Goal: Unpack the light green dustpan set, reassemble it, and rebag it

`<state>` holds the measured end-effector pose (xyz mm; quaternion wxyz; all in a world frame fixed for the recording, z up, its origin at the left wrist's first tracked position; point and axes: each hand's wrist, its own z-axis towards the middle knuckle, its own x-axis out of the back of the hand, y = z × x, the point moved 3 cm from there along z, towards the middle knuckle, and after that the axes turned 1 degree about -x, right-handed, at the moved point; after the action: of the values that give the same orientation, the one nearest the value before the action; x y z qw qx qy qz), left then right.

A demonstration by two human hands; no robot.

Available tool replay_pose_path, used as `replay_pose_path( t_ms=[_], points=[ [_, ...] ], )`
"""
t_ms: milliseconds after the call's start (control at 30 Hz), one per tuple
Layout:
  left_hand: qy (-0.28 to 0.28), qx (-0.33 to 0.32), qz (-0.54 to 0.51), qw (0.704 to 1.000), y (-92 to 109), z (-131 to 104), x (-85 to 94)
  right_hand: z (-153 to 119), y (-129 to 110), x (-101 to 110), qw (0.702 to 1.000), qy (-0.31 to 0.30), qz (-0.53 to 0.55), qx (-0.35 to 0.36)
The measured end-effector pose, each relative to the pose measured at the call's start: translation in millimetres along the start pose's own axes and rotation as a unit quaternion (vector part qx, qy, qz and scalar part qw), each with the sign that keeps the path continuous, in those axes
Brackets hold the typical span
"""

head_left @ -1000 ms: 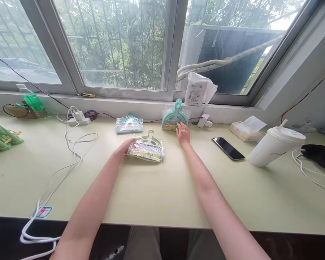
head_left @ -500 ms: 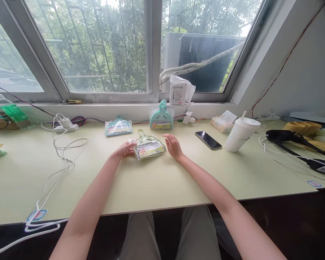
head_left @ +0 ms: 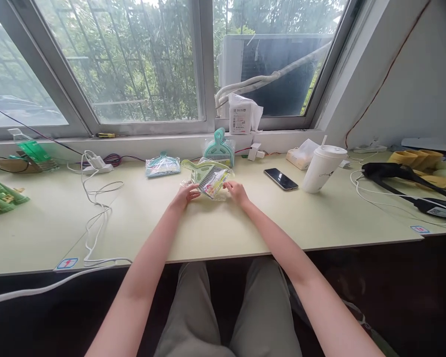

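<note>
the place looks like an office or a shared workroom; which of the two cannot be told. a long pale desk (head_left: 134,223) bears a lidded white cup (head_left: 321,171). left of the cup lie a phone (head_left: 281,179) and, well apart, a power strip (head_left: 98,169); a tissue box (head_left: 295,158) sits just behind it. beyond it, a metal-framed window (head_left: 141,64) faces greenery and an air-conditioning unit (head_left: 265,67).

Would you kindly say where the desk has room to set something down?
Bare desk lies between the white cable and left forearm, and in front of the phone and cup; it is crowded behind the green brush set, around the teal stack.
</note>
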<state>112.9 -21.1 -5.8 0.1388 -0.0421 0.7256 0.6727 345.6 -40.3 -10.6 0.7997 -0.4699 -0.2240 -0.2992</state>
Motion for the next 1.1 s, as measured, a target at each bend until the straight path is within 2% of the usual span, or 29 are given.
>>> replay_pose_path(
  t_ms=[100,233,367,433,700,800,867,900,933,1000,1100],
  points=[
    [-0.011,-0.001,-0.002,1.000,-0.2,-3.8,-3.2,2.3,8.5,2.2,0.988,0.007,0.133,-0.073],
    [-0.053,0.017,0.030,0.998,-0.2,-9.4,-12.8,5.9,17.6,1.6,0.945,0.019,0.294,-0.142],
    [-0.133,0.025,0.099,0.986,1.1,-15.3,-18.7,7.4,27.7,1.4,0.903,0.054,0.376,-0.200],
    [-0.146,0.019,0.118,0.982,0.9,-14.3,-17.9,7.1,30.6,2.1,0.893,0.060,0.390,-0.218],
    [-0.035,-0.010,0.126,0.991,2.1,-3.0,-8.5,5.9,21.9,9.4,0.859,0.046,0.459,-0.220],
    [0.042,-0.027,0.095,0.994,8.4,0.9,6.1,6.9,21.0,13.7,0.855,0.043,0.471,-0.212],
    [0.150,-0.044,0.064,0.986,14.0,3.2,27.7,6.7,25.2,17.6,0.848,0.064,0.476,-0.224],
    [0.223,-0.048,0.054,0.972,16.6,3.2,42.0,6.3,28.2,19.5,0.841,0.080,0.482,-0.232],
    [0.286,-0.051,0.059,0.955,19.3,2.5,56.3,5.7,31.4,21.3,0.833,0.098,0.488,-0.242],
    [0.383,-0.043,0.133,0.913,24.6,-0.7,82.0,4.2,37.2,23.5,0.816,0.130,0.500,-0.260],
    [0.497,-0.049,0.294,0.815,34.3,-10.8,101.0,2.3,40.0,22.9,0.805,0.145,0.506,-0.274]
  ],
)
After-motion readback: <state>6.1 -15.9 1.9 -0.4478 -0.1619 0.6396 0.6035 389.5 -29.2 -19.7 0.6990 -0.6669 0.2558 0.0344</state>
